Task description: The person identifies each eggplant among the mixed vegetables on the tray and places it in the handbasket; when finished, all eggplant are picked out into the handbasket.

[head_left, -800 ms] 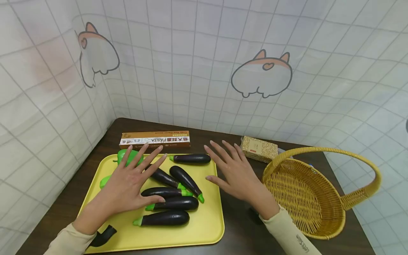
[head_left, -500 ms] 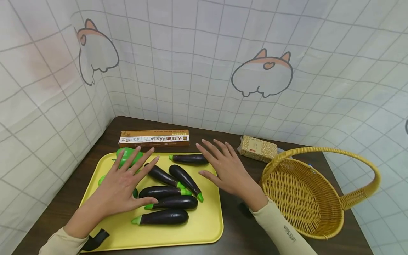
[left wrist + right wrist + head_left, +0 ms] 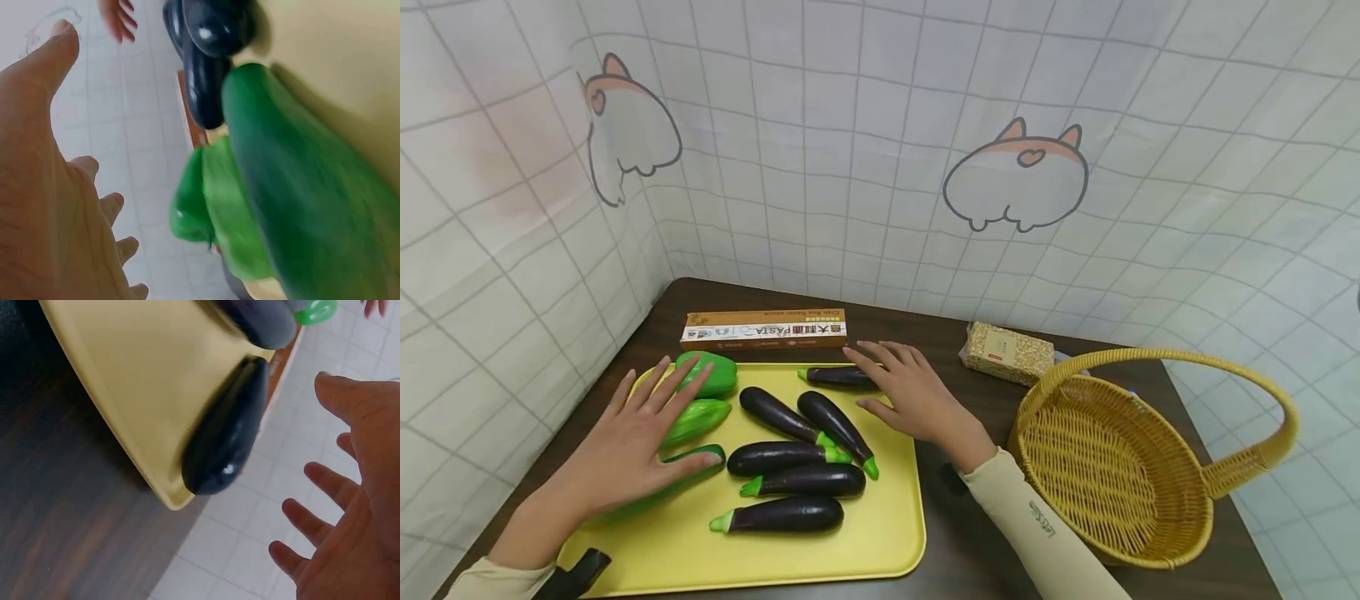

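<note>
My left hand (image 3: 632, 446) hovers with spread fingers above the left side of a yellow tray (image 3: 850, 550). Below it lie a long dark green vegetable (image 3: 294, 181), perhaps a cucumber, a lighter green ridged one (image 3: 696, 419) and a green bell pepper (image 3: 717, 375). My right hand (image 3: 917, 396), fingers extended, is over the tray's far right corner. Nearest to it is an eggplant (image 3: 228, 431), partly covered by that hand in the head view. Several more eggplants (image 3: 790, 514) lie across the middle of the tray. Both hands hold nothing.
A yellow wicker basket (image 3: 1090, 467) with a tall handle stands right of the tray. Behind the tray lies a pasta box (image 3: 763, 329). A vacuum-packed bag of grain (image 3: 1007, 354) lies at the back, beside the basket. White tiled-pattern sheets (image 3: 820, 150) enclose the table.
My left hand has moved left and down, uncovering the pepper and the other green vegetables. My right hand has shifted left, over the tray's far corner. The vegetables have stayed in place.
</note>
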`<state>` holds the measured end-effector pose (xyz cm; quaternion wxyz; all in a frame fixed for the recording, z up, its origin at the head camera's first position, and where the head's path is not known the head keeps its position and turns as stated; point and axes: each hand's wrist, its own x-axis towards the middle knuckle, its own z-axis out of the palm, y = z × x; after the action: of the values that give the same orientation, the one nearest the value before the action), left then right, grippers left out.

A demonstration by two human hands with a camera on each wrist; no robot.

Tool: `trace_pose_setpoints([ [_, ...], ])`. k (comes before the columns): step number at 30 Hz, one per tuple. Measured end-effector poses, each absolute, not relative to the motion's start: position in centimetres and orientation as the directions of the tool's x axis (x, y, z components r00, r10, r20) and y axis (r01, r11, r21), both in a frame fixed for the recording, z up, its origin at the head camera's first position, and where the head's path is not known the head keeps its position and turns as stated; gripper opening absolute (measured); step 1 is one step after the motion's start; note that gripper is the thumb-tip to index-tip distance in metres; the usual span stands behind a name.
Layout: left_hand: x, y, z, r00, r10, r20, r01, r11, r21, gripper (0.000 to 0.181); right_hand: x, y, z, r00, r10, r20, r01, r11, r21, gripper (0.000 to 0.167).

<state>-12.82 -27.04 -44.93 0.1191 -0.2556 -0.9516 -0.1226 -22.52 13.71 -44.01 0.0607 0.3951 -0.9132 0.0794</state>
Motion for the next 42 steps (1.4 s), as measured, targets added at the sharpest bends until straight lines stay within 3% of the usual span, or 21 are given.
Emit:
trace_pose_setpoints([
  [9,-13.0,-30.9,-47.2,-0.907,0.362,0.216,0.419,0.83,0.367,0.102,-23.5,13.1,-45.1,-0.677,-0.722,0.143,-0.736,0.669,-0.105,0.073],
  [17,-12.7,-34.0,-48.8,-0.927,0.326,0.188,0.365,0.661,0.656,0.073,-24.2,12.3,-45.6,-0.694,-0.713,0.101,-0.72,0.688,-0.095,0.076],
  [22,-13.0,-35.6,-50.1,-0.949,0.299,0.097,0.266,0.597,0.757,0.066,-24.6,12.0,-46.0,-0.694,-0.715,0.084,-0.72,0.69,-0.069,0.074],
  [27,-12.7,-36.9,-51.7,-0.944,0.31,0.11,0.294,0.646,0.704,0.063,-24.9,11.9,-46.8,-0.689,-0.722,0.067,-0.725,0.688,-0.044,0.072],
  [35,-12.4,-38.0,-52.9,-0.886,0.36,0.291,0.463,0.672,0.578,0.073,-25.1,11.5,-48.0,-0.681,-0.731,0.055,-0.732,0.68,-0.037,0.067],
  [42,-11.8,-38.1,-53.5,-0.897,0.358,0.26,0.443,0.742,0.503,0.068,-25.4,11.1,-48.8,-0.668,-0.74,0.08,-0.743,0.669,-0.017,0.064],
])
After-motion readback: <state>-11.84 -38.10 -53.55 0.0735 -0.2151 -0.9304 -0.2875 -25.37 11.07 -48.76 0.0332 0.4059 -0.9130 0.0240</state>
